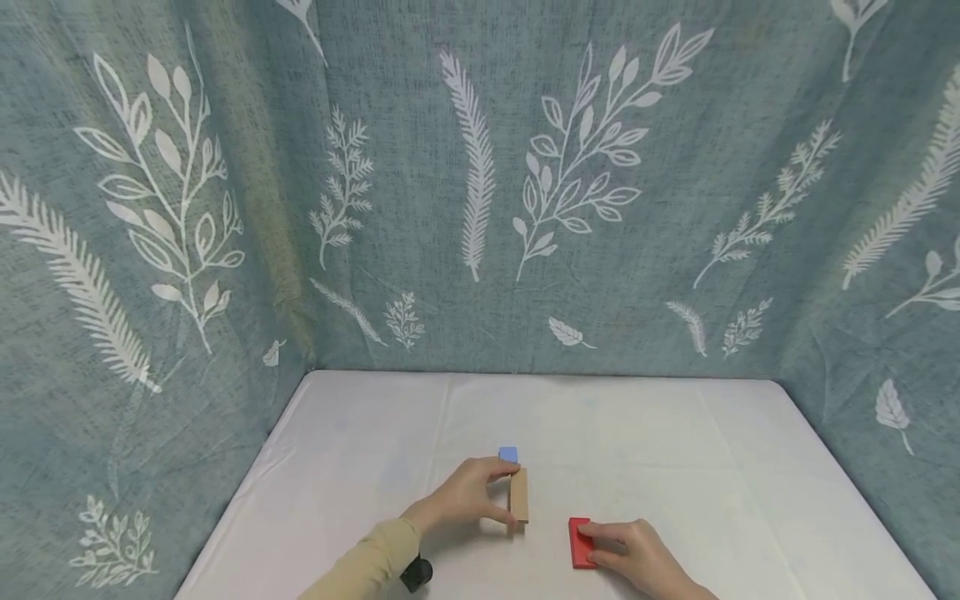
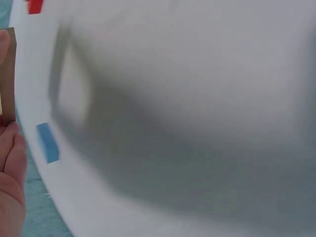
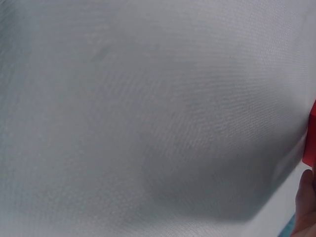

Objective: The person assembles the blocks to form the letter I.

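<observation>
My left hand [image 1: 468,493] grips a light wooden block [image 1: 519,496] by its two ends, thumb at the near end and fingers at the far end. In the left wrist view the wooden block [image 2: 7,74] appears at the left edge, its shadow cast on the cloth apart from it. Just beyond the fingers lies a small blue block [image 1: 508,454]. My right hand [image 1: 633,550] pinches a red block [image 1: 579,542] along its right side, close to the table. Only a corner of the red block [image 3: 310,140] shows in the right wrist view.
A white cloth covers the table [image 1: 660,442]. Teal curtains [image 1: 420,208] with white leaf prints stand around its back and sides. A black object [image 1: 417,573], partly hidden, is by the left sleeve [image 1: 375,558].
</observation>
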Demonstrator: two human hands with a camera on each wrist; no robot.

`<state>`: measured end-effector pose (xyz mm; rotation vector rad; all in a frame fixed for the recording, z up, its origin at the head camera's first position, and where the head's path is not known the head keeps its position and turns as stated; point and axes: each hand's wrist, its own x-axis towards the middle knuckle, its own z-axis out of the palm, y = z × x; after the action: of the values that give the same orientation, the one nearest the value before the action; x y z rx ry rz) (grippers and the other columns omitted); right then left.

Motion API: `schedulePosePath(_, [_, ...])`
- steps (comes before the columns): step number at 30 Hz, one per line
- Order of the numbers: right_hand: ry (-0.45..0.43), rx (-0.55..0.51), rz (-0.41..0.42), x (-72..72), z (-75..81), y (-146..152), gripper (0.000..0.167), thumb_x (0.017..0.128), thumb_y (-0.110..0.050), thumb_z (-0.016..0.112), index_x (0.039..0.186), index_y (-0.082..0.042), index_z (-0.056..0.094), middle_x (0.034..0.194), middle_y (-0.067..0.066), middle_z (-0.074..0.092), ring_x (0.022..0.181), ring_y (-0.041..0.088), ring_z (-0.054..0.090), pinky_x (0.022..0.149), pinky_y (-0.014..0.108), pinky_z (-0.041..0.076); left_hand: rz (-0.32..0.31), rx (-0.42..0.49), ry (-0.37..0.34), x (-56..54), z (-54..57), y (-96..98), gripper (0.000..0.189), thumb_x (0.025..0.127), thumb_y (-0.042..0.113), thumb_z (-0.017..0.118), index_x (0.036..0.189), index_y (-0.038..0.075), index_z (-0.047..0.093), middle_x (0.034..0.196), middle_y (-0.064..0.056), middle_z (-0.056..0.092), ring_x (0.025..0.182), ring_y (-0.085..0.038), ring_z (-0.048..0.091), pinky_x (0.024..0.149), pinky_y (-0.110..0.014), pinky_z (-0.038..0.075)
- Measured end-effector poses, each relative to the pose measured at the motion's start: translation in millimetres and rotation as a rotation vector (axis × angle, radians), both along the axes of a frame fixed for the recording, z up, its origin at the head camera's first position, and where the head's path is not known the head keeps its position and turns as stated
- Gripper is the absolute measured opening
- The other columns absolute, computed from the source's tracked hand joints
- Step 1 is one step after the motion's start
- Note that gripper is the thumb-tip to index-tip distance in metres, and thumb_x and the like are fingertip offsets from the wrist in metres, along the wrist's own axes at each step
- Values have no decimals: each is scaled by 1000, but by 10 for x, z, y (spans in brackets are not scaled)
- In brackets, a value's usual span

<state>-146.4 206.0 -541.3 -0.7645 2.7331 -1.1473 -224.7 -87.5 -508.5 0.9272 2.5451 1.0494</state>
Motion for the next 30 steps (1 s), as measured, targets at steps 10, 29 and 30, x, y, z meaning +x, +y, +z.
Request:
schedulePosePath(10, [8,2,7,17,-4,3,33,83,-21,72,113,-8,70,111,9,70,106,17,65,84,33,58,27,11,33,-94,314,12,74,70,30,84,132,4,54,134,-9,58,123,-24,55,103,-30,48])
schedulePosePath(29, [14,17,-2,-4,38,-19,34,81,-22,73,111,-7,71,110,9,71,103,18,67,83,37,58,-6,33,79,-264,705,130,72,72,28,83,133,5,54,134,-11,57,124,-25,55,104,-35,48])
schedulePosePath(30, [24,16,2,-1,39,-20,34,81,-22,73,111,-7,71,109,9,71,103,18,68,82,36,59,-5,29,80,-271,715,135,72,72,28,83,133,4,54,134,-11,57,124,-25,54,104,-35,47])
